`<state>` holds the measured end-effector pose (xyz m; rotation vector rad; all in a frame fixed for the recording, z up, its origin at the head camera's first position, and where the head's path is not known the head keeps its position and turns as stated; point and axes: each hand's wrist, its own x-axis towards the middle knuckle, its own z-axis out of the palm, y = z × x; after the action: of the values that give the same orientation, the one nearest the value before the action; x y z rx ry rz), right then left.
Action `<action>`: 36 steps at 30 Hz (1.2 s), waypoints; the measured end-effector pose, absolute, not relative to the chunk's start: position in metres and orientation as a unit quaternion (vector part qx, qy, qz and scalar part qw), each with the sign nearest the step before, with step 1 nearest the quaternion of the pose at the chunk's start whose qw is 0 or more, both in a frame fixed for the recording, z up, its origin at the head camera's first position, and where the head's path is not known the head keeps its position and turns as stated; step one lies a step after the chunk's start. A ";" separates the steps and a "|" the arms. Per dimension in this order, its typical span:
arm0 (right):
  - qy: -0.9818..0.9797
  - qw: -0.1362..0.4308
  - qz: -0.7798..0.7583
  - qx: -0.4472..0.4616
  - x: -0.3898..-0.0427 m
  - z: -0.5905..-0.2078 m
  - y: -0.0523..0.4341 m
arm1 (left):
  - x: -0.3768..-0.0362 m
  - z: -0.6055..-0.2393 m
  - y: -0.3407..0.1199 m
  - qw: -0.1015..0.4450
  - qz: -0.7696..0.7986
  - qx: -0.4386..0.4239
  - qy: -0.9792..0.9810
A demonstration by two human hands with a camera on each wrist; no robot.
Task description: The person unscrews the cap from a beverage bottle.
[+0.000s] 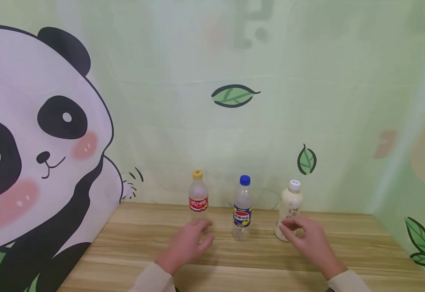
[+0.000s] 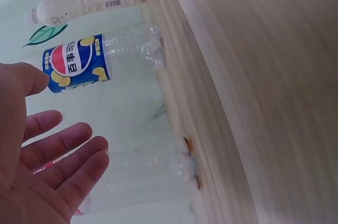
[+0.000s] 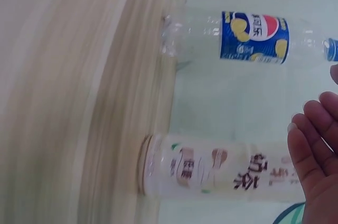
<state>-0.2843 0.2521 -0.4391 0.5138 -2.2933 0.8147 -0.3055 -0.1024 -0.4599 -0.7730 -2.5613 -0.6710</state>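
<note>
Bottles: three stand upright in a row near the back of the table, each well apart from its neighbour.
Table [image 1: 132, 239]: pale wood grain, pushed up against a green cloth backdrop [image 1: 307, 61] printed with leaves.
Panda [image 1: 33, 142]: a big cartoon one fills the left side of the backdrop.
Left hand [image 1: 188, 243]: lies low over the table in front of the yellow-capped bottle, fingers loosely spread and holding nothing; its fingertips are close to the bottle's base, but I cannot tell whether they touch.
Right hand [image 1: 307, 239]: fingers relaxed and apart, just before the lower part of the white bottle, not wrapped round it.
White bottle [image 1: 289, 211]: the right one, cream-coloured, white cap.
Blue-capped bottle [image 1: 243, 209]: the middle one, clear, blue label, between the two hands.
Yellow-capped bottle [image 1: 198, 196]: the left one, clear, red label.
</note>
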 end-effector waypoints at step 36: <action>-0.836 0.301 0.413 0.197 -0.307 -0.393 0.205 | -0.320 -0.469 -0.054 0.175 -0.291 -0.240 -0.910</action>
<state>-0.3070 0.2054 -0.3929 0.5226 -2.2190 1.0968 -0.3204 -0.0538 -0.4687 -0.6804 -2.5778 -0.8242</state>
